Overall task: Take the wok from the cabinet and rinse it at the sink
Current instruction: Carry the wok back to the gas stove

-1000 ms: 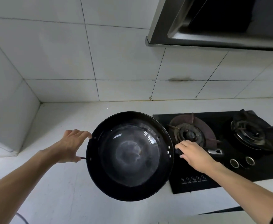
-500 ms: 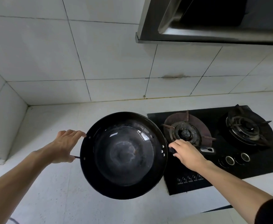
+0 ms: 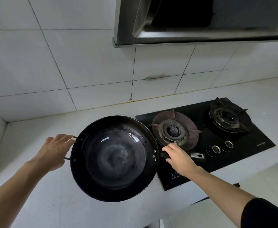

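Observation:
A round black wok (image 3: 114, 159) with a worn grey bottom hangs level above the white counter (image 3: 55, 204), just left of the stove. My left hand (image 3: 55, 151) grips the thin loop handle on its left rim. Curled round the long black handle on the wok's right side is my right hand (image 3: 178, 157); the handle's metal end (image 3: 197, 156) sticks out past my fingers over the stove. No sink or cabinet is in view.
A black glass gas stove (image 3: 243, 150) with two burners and two knobs lies to the right. Above it hangs a steel range hood (image 3: 200, 33). White tiled walls close off the back and left.
The view has shifted, so the wok and stove sit more to the right in frame. Both hands keep their hold on the wok, and it stays beside the left burner.

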Demonstrator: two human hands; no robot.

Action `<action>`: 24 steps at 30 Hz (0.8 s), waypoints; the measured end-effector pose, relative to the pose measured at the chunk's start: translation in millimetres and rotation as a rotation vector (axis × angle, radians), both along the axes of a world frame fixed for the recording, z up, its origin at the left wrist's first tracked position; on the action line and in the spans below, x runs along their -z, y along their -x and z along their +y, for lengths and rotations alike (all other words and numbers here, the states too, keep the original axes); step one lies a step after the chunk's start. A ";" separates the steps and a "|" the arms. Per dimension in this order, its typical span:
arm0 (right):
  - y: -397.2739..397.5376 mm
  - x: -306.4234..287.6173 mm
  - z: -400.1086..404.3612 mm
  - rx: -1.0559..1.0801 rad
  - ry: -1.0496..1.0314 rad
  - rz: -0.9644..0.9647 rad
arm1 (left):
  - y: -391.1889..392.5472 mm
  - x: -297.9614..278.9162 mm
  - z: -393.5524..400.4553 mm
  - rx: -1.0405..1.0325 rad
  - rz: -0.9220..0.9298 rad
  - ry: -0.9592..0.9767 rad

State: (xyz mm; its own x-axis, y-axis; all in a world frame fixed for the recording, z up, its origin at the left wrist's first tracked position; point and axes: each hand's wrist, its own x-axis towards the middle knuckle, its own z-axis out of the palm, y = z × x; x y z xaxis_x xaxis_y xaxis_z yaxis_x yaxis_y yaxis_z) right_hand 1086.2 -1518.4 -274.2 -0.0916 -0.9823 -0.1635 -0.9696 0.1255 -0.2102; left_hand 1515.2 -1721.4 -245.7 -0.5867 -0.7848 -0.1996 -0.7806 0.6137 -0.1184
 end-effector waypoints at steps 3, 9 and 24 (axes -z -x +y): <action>-6.3 1.0 12.5 0.049 0.016 -0.048 | 8.3 2.3 13.5 -0.010 0.077 0.057; -19.7 3.9 40.8 0.109 0.015 -0.096 | 50.8 -0.6 50.8 -0.038 0.214 0.031; -67.2 15.0 108.6 0.060 0.082 -0.370 | 120.4 7.0 192.0 0.006 0.271 -0.047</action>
State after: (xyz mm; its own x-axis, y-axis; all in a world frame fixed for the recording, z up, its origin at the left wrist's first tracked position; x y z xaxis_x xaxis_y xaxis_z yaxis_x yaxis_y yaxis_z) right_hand 1153.4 -1409.9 -289.2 -0.0989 -0.9882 -0.1170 -0.8179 0.1477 -0.5561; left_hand 1394.8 -1529.4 -252.7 -0.6283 -0.7747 -0.0711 -0.7763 0.6182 0.1233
